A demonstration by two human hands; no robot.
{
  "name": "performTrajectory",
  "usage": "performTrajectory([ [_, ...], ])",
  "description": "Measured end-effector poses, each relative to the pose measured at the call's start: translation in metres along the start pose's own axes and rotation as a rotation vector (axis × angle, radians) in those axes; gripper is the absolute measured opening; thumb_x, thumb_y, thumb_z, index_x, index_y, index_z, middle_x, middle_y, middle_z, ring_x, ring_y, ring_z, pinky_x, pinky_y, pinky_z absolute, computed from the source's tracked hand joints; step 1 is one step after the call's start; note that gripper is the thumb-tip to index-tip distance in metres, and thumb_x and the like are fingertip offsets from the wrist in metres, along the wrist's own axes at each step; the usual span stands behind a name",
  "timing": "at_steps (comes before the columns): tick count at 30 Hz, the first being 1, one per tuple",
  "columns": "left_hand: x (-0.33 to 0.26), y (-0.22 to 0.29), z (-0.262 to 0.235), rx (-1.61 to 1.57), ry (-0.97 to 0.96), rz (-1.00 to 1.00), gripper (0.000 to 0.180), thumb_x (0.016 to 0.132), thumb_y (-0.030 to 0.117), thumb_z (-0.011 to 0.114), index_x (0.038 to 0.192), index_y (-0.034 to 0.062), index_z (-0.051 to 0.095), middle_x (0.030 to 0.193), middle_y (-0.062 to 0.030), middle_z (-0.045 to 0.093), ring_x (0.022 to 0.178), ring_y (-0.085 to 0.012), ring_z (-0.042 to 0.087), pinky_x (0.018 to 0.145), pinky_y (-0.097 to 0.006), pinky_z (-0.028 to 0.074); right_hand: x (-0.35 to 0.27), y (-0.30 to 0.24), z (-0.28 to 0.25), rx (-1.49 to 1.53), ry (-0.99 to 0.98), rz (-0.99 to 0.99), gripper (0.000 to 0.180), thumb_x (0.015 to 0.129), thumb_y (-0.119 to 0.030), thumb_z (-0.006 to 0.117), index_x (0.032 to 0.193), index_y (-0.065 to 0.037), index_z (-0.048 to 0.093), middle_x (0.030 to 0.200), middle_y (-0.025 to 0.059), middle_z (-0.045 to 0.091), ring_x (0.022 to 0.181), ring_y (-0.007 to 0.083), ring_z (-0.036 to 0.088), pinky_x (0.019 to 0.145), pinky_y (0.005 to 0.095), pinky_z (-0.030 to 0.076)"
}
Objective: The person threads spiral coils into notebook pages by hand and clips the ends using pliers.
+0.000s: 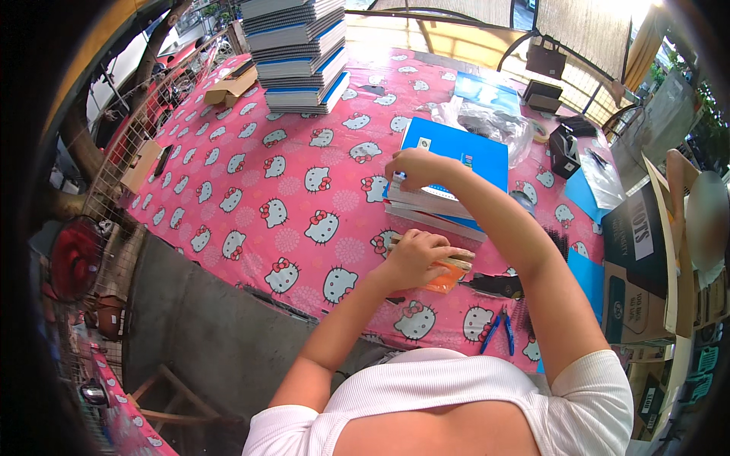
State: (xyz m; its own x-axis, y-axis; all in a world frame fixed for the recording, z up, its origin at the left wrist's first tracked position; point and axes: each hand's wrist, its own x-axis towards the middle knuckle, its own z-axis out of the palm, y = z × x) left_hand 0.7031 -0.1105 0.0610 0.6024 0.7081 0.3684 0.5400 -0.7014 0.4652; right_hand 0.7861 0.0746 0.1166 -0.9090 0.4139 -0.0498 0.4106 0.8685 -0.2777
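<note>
Right hand (417, 166) rests fingers-down on the near left corner of a blue-covered book stack (454, 171), mid surface (251, 182), pink cartoon-cat cloth. Left hand (417, 257) curled closed around an orange packet (445, 275) and a thin stick, just below the stack. Blue pliers (498, 328) lie nearer the edge

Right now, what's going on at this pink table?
A person is working at a table with a pink cartoon-cat cloth. The right hand rests on a small stack of blue-covered notebooks, fingers at its left edge. The left hand holds a small orange packet against the cloth. A taller pile of notebooks stands at the far side, and blue-handled pliers lie near the front edge.
</note>
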Motion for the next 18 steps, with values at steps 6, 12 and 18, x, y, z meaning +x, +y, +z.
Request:
performTrajectory([
  [6,0.013,0.0,-0.002,-0.176,-0.044,-0.008,0.045,0.076,0.02,0.068,0.12,0.0158,0.061,0.111,-0.0057,0.063,0.1,-0.0242,0.061,0.089,-0.041,0.041,-0.013,0.018,-0.006,0.202,0.025,0.014,0.038,0.065,-0.01,0.073,0.103,-0.011,0.066,0.099,0.014,0.065,0.096,0.0325,0.061,0.078,0.0425,0.049],
  [12,0.02,-0.015,-0.004,-0.764,0.074,-0.336,0.037,0.085,0.011,0.065,0.121,0.007,0.059,0.115,-0.0113,0.063,0.102,-0.022,0.063,0.088,-0.034,0.05,-0.012,0.014,-0.009,0.181,0.025,-0.004,0.036,0.07,-0.003,0.067,0.105,-0.01,0.064,0.097,0.0118,0.064,0.088,0.0309,0.062,0.074,0.0417,0.048],
  [18,0.028,-0.013,0.001,-0.759,0.125,-0.402,0.039,0.085,0.009,0.066,0.122,0.0037,0.056,0.113,-0.0124,0.063,0.099,-0.0218,0.063,0.086,-0.032,0.051,-0.019,0.003,-0.016,0.113,0.006,0.089,0.054,0.069,0.004,0.058,0.121,-0.011,0.054,0.101,0.0181,0.064,0.093,0.0353,0.061,0.075,0.0448,0.048],
])
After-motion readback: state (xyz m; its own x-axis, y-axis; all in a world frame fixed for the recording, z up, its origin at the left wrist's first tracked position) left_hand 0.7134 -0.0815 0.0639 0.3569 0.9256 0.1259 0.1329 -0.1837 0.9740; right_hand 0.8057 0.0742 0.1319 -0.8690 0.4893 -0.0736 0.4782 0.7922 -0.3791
